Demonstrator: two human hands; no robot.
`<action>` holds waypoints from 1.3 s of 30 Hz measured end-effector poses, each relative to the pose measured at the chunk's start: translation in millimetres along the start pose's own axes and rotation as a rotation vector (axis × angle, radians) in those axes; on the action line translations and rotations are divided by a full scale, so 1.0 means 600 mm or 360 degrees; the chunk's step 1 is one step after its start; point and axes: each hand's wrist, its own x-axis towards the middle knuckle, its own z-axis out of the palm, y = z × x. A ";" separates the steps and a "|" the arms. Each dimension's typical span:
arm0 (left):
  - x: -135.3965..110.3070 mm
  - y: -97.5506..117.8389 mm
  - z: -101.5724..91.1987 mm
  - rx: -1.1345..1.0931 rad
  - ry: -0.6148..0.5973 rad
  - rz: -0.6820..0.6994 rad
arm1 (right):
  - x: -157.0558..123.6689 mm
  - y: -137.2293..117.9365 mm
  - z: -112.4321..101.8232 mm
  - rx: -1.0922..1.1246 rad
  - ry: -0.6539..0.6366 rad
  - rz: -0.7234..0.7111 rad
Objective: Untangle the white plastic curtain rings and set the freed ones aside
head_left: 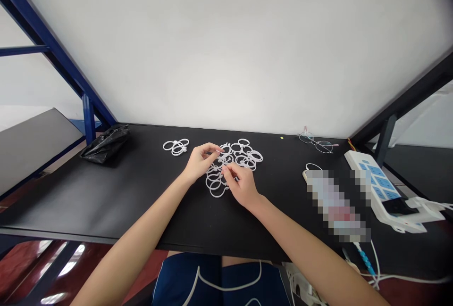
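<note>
A pile of thin white plastic rings (pixel 255 156) lies in the middle of the black table, the rings overlapping one another. Over the pile's left side, my left hand (pixel 202 160) pinches a white ring between thumb and forefinger. My right hand (pixel 243 184) is closed at the pile's near side, its thumb and fingertips on a white ring too. The two hands almost meet, and they hide part of the pile. Away to the left sits a smaller cluster of white rings (pixel 176 143), touched by neither hand.
A black plastic bag (pixel 108 144) rests at the table's left end. To the right are eyeglasses (pixel 323 145), a blurred-out phone (pixel 332 202) with a cable, and a white power strip (pixel 378 183) with plugs. A white wall stands behind the black table (pixel 148 202).
</note>
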 end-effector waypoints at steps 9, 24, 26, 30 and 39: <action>-0.002 0.009 -0.001 -0.0268 -0.0098 -0.0144 | 0.001 -0.001 0.000 -0.0008 0.0030 -0.0026; -0.002 0.004 -0.003 -0.0399 -0.0107 -0.0297 | 0.001 -0.003 -0.001 0.0007 0.0038 -0.0018; -0.003 0.003 -0.003 -0.0414 -0.0130 -0.0339 | 0.001 -0.002 -0.001 0.0004 0.0036 -0.0018; -0.004 0.000 -0.003 -0.0411 -0.0227 -0.0374 | 0.002 -0.003 -0.001 0.0006 0.0041 -0.0027; -0.001 -0.004 -0.009 -0.0242 -0.0247 -0.0251 | 0.001 -0.002 -0.001 0.0003 0.0046 -0.0036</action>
